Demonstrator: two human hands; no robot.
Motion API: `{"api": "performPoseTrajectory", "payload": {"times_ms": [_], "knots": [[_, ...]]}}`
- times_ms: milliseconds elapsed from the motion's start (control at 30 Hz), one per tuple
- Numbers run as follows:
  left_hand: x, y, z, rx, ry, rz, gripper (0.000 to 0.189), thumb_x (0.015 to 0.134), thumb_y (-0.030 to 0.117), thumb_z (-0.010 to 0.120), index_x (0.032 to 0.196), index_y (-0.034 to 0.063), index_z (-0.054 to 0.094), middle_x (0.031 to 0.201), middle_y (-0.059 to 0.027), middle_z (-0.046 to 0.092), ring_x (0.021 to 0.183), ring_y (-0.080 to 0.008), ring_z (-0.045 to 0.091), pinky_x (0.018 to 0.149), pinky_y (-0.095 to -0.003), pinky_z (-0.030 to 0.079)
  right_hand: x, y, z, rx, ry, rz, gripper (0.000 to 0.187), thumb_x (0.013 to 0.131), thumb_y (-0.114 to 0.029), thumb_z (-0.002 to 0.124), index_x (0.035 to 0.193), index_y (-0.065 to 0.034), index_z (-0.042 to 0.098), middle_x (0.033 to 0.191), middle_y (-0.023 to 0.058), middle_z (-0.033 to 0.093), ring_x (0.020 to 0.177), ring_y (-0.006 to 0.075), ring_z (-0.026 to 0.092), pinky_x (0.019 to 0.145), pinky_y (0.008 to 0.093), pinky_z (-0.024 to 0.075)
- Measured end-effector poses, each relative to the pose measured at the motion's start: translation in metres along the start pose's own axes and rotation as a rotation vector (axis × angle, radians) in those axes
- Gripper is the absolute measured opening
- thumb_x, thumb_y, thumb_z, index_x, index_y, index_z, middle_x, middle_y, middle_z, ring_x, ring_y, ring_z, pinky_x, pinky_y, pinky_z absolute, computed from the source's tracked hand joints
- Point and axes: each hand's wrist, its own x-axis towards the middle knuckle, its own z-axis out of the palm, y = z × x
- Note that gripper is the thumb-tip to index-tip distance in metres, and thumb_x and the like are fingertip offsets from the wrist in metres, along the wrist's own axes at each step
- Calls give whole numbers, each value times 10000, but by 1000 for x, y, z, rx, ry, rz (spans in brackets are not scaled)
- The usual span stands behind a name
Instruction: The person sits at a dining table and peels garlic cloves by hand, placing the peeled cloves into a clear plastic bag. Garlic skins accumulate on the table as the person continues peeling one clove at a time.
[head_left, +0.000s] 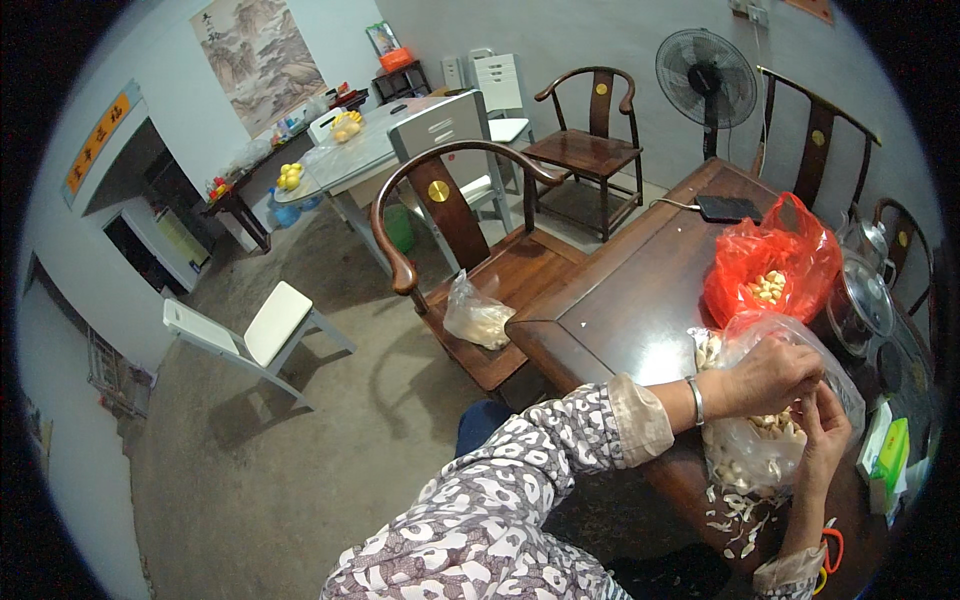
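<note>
Both my hands meet over a clear plastic bag (757, 454) of pale, unpeeled pieces that look like garlic cloves. My left hand (776, 375), with a metal bracelet at the wrist, has its fingers curled in a pinch. Against it, the fingertips of my right hand (825, 424) press from the right. A small piece seems pinched between them, mostly hidden by the fingers. Behind the hands, a red plastic bag (814, 251) holds smooth, yellowish peeled cloves (768, 286). Thin peel scraps (739, 517) are scattered on the wooden table (600, 322) below the clear bag.
A phone (726, 208) with a cable lies at the far end. Right of the bags are a glass-lidded pot (862, 300), a metal kettle (868, 238) and a green tissue pack (892, 459). A red loop handle (834, 551) shows by my right sleeve. Another filled bag (480, 319) rests on a wooden armchair (547, 251).
</note>
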Motion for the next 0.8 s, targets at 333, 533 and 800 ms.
{"api": "performPoseTrajectory", "payload": {"times_ms": [333, 533, 800], "knots": [[-2, -2, 0, -87, -8, -63, 128, 803, 117, 643, 779, 21, 562, 702, -160, 597, 697, -375, 618, 619, -448, 482, 0, 4, 0, -22, 7, -139, 394, 935, -78, 601, 1304, 21, 503, 1190, 99, 621, 1020, 141, 622, 815, 243, 526], [0, 1, -3, -76, -25, -82, 135, 813, 123, 629, 772, 20, 553, 690, -165, 593, 676, -373, 611, 611, -444, 472, -2, 0, 6, -8, 22, -166, 362, 934, -97, 610, 1268, 17, 532, 1137, 82, 642, 962, 121, 631, 785, 236, 520], [0, 2, -4, -95, -42, -118, 161, 850, 143, 602, 771, 15, 546, 695, -181, 589, 682, -386, 602, 609, -451, 461, 0, -2, 7, 29, 62, -85, 244, 927, -103, 625, 1146, 2, 594, 1011, 38, 658, 832, 74, 615, 714, 211, 496]]}}
